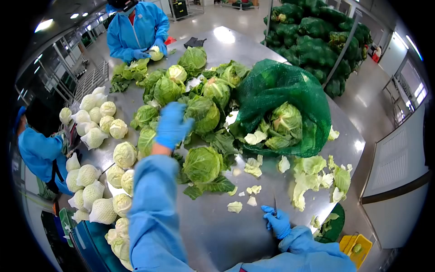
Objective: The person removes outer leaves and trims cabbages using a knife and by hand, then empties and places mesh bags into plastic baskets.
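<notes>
My left hand [172,125], in a blue glove and blurred by motion, is over the leafy green cabbages at the middle of the table. Its fingers look apart, and I see nothing held in them. Under and beside it are a cabbage [146,141] and a larger cabbage [202,113]. Closer to me sits a cabbage [202,164] with loose outer leaves. Low on the right, my right hand [278,223] is closed around a small knife [274,202], its thin blade pointing away from me. Scraps of leaf [234,207] lie between the hands.
A green mesh sack [312,113] with cabbages lies open on the metal table [213,235]. Trimmed cabbages [124,155] and net-wrapped ones [94,195] line the left side. Two people in blue work across and left. A yellow crate [360,249] stands lower right; full sacks [317,50] are stacked behind.
</notes>
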Demonstrator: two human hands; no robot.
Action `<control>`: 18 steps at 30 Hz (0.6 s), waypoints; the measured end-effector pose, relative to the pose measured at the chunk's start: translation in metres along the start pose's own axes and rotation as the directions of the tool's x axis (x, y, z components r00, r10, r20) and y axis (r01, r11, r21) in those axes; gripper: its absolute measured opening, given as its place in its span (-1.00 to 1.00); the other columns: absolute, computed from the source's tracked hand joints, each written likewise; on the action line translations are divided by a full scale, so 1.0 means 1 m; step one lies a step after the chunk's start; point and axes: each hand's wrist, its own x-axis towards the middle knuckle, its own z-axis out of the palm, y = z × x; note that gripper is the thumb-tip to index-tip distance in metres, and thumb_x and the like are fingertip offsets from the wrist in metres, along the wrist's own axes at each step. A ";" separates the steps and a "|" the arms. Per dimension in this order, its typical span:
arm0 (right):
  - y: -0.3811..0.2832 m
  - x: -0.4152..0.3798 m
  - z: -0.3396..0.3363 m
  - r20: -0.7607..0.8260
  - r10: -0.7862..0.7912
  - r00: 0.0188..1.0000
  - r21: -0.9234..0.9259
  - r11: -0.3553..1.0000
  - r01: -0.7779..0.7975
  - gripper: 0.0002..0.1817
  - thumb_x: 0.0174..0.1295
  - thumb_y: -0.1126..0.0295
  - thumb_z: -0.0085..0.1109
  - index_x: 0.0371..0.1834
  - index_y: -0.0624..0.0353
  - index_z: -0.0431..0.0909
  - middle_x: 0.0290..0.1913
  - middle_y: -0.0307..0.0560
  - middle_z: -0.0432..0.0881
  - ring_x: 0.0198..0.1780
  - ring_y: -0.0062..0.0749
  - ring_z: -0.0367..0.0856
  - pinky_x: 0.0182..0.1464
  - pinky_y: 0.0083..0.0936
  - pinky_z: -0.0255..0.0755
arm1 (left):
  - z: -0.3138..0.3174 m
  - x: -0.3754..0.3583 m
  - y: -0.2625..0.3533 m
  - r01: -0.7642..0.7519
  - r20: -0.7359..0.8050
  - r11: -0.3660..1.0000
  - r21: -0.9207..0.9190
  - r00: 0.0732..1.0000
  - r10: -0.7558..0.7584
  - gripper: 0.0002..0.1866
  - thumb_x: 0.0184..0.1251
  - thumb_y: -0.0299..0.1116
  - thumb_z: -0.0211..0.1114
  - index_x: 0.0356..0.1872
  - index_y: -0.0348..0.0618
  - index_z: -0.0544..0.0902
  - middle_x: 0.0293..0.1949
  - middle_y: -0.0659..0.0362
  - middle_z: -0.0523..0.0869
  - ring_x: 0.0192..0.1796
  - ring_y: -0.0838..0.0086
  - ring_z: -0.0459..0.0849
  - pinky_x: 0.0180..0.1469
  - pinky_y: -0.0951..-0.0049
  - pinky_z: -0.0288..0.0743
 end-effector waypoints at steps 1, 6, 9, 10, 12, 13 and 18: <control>-0.005 0.000 0.002 -0.025 0.014 1.000 0.012 1.000 -0.014 -0.70 0.27 0.54 0.17 0.08 0.29 0.63 -0.28 -0.14 0.71 -0.64 -0.66 0.46 -0.59 -0.71 0.39 | -0.006 0.010 0.010 0.000 -0.021 1.000 -0.007 1.000 0.000 -0.24 -0.04 -0.03 0.53 0.24 -0.09 0.50 0.24 -0.17 0.47 0.32 -0.11 0.39 0.31 -0.02 0.33; -0.007 -0.005 0.002 -0.051 0.027 0.998 -0.002 1.000 -0.027 -0.71 0.30 0.44 0.22 0.07 0.21 0.64 -0.45 -0.25 0.61 -0.59 -0.68 0.46 -0.55 -0.67 0.44 | 0.022 0.052 0.080 0.364 0.322 0.876 0.318 0.827 -0.460 0.23 -0.35 0.10 0.66 0.48 0.22 0.16 0.53 -0.07 0.00 0.47 -0.41 -0.03 0.21 -0.46 0.28; 0.002 -0.001 -0.004 -0.032 0.020 0.999 0.016 1.000 -0.020 -0.70 0.30 0.44 0.21 0.08 0.22 0.64 -0.38 -0.23 0.64 -0.59 -0.68 0.47 -0.55 -0.66 0.44 | 0.045 0.041 0.047 0.463 0.092 0.882 0.089 0.878 -0.471 0.19 -0.36 0.07 0.65 0.46 0.22 0.20 0.44 -0.13 0.15 0.35 -0.31 0.22 0.15 -0.21 0.45; 0.000 -0.001 -0.005 -0.029 0.047 0.998 0.050 0.998 -0.046 -0.71 0.29 0.47 0.19 0.07 0.25 0.62 -0.31 -0.19 0.67 -0.60 -0.65 0.48 -0.57 -0.65 0.44 | 0.047 0.036 0.035 0.495 0.008 0.869 0.031 0.869 -0.495 0.17 -0.38 0.06 0.66 0.42 0.15 0.24 0.39 -0.18 0.19 0.29 -0.30 0.26 0.17 -0.07 0.45; -0.003 0.001 -0.003 -0.049 0.066 0.997 0.033 0.997 -0.064 -0.71 0.29 0.48 0.17 0.06 0.28 0.61 -0.30 -0.17 0.66 -0.61 -0.63 0.49 -0.58 -0.64 0.43 | 0.050 0.030 0.006 0.597 -0.095 0.771 -0.221 0.774 -0.627 0.16 -0.39 0.08 0.68 0.36 -0.12 0.31 0.26 -0.18 0.38 0.24 -0.09 0.40 0.19 0.03 0.45; -0.005 0.000 -0.002 -0.048 0.079 0.996 0.013 0.997 -0.078 -0.72 0.29 0.49 0.16 0.05 0.29 0.61 -0.29 -0.16 0.66 -0.61 -0.62 0.50 -0.58 -0.64 0.43 | 0.063 0.020 -0.025 0.575 -0.155 0.708 -0.409 0.721 -0.675 0.12 -0.35 0.05 0.69 0.33 -0.21 0.35 0.21 -0.14 0.47 0.19 0.02 0.48 0.16 0.07 0.48; -0.016 0.005 0.006 -0.027 0.036 0.999 0.036 0.999 -0.035 -0.67 0.24 0.55 0.08 0.07 0.32 0.59 -0.33 -0.09 0.66 -0.72 -0.58 0.42 -0.67 -0.62 0.38 | -0.056 -0.015 0.054 0.062 0.121 -0.120 -0.991 0.797 -0.591 -0.21 0.04 -0.44 0.53 0.33 -0.18 0.31 0.08 0.09 0.60 0.05 0.36 0.63 0.05 0.29 0.62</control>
